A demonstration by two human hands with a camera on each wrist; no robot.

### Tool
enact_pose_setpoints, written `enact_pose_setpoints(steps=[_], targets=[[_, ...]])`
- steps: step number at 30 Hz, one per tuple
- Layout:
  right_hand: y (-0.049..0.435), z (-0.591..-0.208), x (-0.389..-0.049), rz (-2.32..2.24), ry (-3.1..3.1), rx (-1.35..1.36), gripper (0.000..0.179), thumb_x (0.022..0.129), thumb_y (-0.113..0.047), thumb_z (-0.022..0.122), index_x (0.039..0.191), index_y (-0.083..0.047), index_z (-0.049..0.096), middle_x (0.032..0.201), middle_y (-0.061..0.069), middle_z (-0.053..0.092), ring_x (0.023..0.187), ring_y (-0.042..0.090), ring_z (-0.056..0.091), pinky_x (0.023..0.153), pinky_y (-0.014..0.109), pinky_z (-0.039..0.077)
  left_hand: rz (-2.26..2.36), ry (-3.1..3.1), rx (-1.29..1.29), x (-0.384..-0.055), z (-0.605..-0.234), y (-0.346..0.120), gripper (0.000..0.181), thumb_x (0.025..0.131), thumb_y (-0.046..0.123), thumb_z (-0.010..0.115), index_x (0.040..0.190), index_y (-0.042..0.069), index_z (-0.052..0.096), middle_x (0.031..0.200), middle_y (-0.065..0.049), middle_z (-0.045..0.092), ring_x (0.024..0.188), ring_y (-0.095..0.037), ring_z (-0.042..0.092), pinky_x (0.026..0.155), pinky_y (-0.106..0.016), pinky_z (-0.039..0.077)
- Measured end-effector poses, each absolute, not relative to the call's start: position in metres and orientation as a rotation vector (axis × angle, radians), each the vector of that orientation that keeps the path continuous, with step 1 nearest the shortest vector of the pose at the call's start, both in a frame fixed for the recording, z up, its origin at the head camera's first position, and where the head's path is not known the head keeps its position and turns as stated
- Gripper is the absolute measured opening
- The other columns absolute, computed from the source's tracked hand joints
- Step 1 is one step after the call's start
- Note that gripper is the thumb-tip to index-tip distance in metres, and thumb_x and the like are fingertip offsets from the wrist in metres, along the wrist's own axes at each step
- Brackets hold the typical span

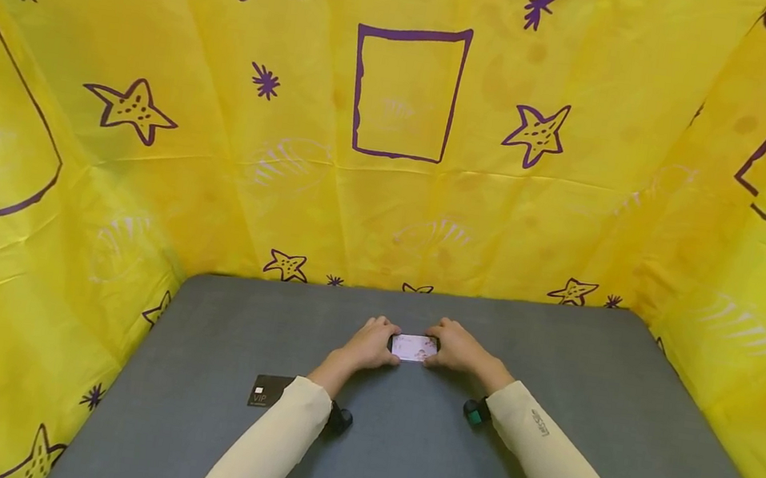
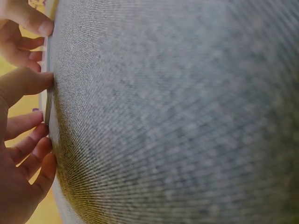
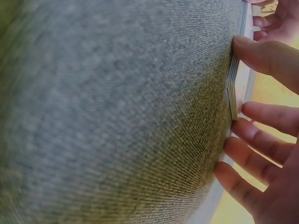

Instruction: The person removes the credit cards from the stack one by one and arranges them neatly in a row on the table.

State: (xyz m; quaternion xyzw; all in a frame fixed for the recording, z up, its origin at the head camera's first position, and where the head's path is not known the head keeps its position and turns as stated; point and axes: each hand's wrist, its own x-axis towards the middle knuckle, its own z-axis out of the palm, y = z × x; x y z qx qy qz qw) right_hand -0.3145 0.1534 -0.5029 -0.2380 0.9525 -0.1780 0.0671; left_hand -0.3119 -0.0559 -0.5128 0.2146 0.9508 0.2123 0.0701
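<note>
On the grey table lies a thin stack of cards (image 1: 414, 348), its top white with print and a small picture. My left hand (image 1: 371, 344) pinches the stack's left end, thumb at the near edge and fingers at the far side. Mirroring it, my right hand (image 1: 461, 349) pinches the right end. In the left wrist view the stack (image 2: 48, 100) shows edge-on at the thumb tip, low on the cloth. Several thin layers of the stack (image 3: 232, 88) show in the right wrist view, with the lower fingertips resting on the table.
A black card (image 1: 268, 392) printed VIP lies on the grey tabletop (image 1: 396, 467), partly covered by the left sleeve (image 1: 276, 443). Yellow patterned cloth (image 1: 386, 215) with starfish drawings hangs around the table's back and sides. Each wrist carries a dark strapped device (image 1: 475, 413).
</note>
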Motion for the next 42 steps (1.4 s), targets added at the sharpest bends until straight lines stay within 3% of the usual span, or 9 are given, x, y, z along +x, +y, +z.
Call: enact_pose_setpoints(steps=[12, 42], targets=[[0.154, -0.503, -0.316, -0.538, 2.867, -0.749, 0.047, 0.075, -0.028, 0.081, 0.112, -0.001, 0.068, 0.096, 0.008, 0.055, 0.084, 0.020, 0.047, 0.074, 0.033, 0.041, 0.649, 2.811, 0.618, -0.316, -0.509, -0.054, 0.050, 0.080, 0.025, 0.078, 0.123, 0.006, 0.063, 0.119, -0.013, 0.057, 0.109, -0.027, 0.050, 0.096, -0.042, 0.043], [0.158, -0.492, -0.305, -0.701, 2.912, -0.745, 0.050, 0.074, -0.028, 0.082, 0.114, -0.002, 0.067, 0.098, 0.008, 0.057, 0.085, 0.018, 0.048, 0.074, 0.033, 0.042, 0.786, 2.831, 0.682, -0.306, -0.501, -0.063, 0.052, 0.081, 0.022, 0.075, 0.128, 0.004, 0.060, 0.124, -0.015, 0.057, 0.116, -0.031, 0.052, 0.100, -0.044, 0.043]])
